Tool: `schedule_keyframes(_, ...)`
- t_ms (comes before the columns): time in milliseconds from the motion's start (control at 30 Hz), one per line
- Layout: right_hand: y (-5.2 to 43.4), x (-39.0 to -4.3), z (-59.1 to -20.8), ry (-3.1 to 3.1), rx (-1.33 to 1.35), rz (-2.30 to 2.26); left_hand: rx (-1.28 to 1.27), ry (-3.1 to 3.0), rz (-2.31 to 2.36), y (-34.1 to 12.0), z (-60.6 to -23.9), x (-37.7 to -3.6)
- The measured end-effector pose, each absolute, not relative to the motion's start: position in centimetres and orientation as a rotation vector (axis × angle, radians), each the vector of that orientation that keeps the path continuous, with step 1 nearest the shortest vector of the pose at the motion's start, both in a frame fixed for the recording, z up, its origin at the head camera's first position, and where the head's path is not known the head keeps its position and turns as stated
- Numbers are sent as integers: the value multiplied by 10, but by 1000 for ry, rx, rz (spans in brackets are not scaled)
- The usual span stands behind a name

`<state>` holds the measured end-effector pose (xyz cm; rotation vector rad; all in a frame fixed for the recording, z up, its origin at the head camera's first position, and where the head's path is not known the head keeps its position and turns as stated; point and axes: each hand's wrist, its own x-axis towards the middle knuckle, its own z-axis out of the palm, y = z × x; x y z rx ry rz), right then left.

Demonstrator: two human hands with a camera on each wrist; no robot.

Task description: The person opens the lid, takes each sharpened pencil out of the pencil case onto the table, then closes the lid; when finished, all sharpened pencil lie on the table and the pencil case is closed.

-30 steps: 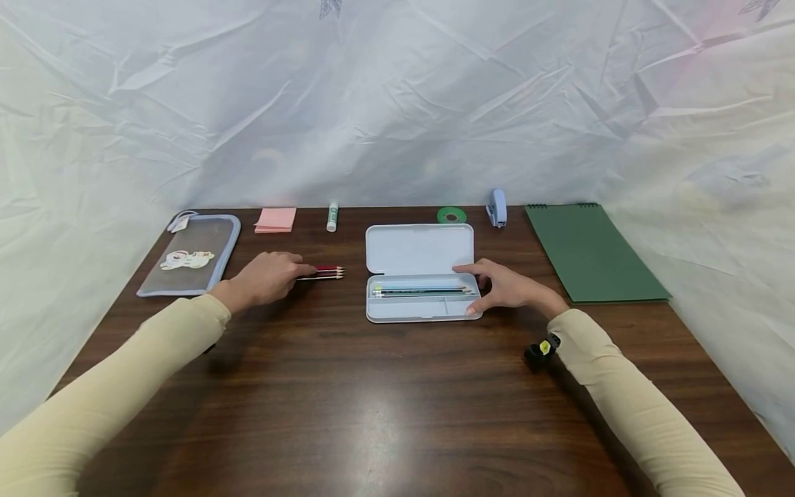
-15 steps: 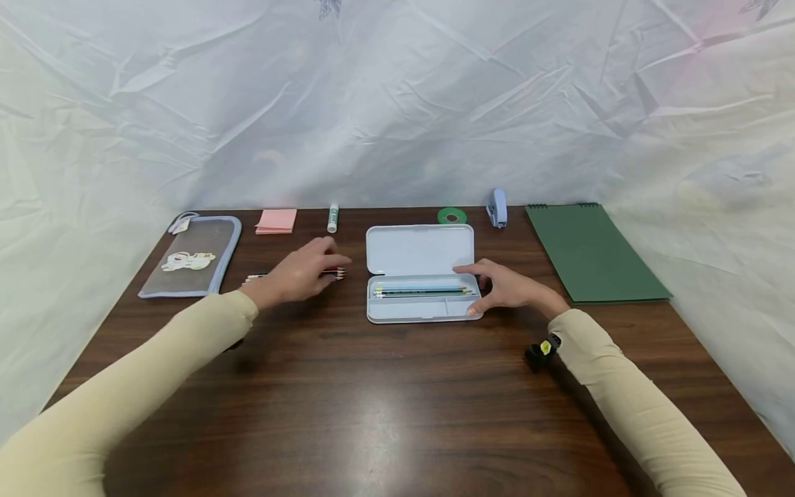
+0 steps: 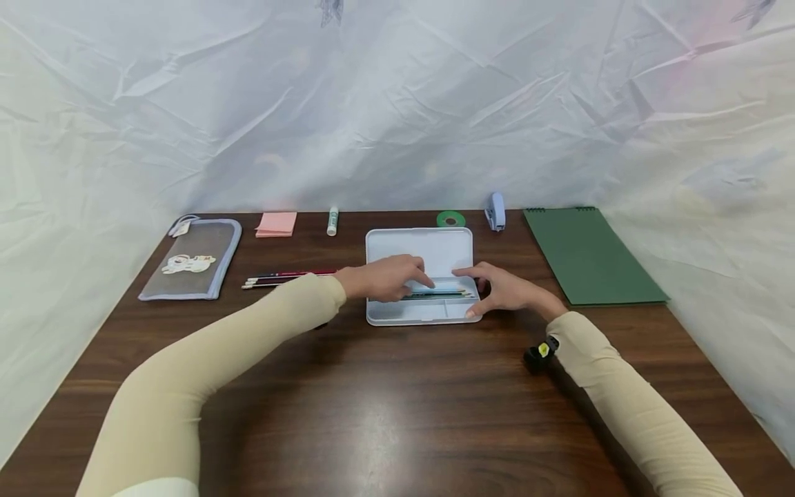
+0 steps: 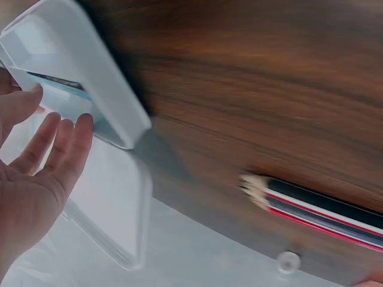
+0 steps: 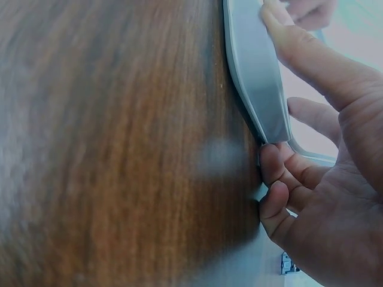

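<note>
left hand [image 3: 385, 277] flat, right hand [image 3: 506, 290] curled, gripping

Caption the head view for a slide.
Left hand reaches into the open pencil case while the right hand steadies it.

The table [image 3: 373, 407] is dark wood-grain with a smooth, semi-gloss finish that shows a pale sheen toward 6 o'clock. The open pencil case [image 3: 419, 250] looks like smooth matt plastic, pale grey-blue. At 9 o'clock the pouch [image 3: 192, 259] appears to be a soft mesh-like cloth with a bound fabric edge. The green notebook [image 3: 590, 255] at 3 o'clock has a matt paper cover. Behind, the backdrop [image 3: 397, 103] is thin, crinkled sheeting with a faint shine. The sleeves [image 3: 205, 373] are soft matt knit cloth.
</note>
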<state>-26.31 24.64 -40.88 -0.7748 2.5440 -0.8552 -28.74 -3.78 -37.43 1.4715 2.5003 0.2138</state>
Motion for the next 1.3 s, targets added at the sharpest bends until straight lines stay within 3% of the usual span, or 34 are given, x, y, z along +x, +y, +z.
schedule_keyframes(867, 248, -265, -405, 2550, -746, -868, 1366, 2357, 144, -5, -371, -298)
schedule_keyframes(1300, 247, -264, -410, 2543, -753, -868, 1403, 2369, 205, -12, -378, -300)
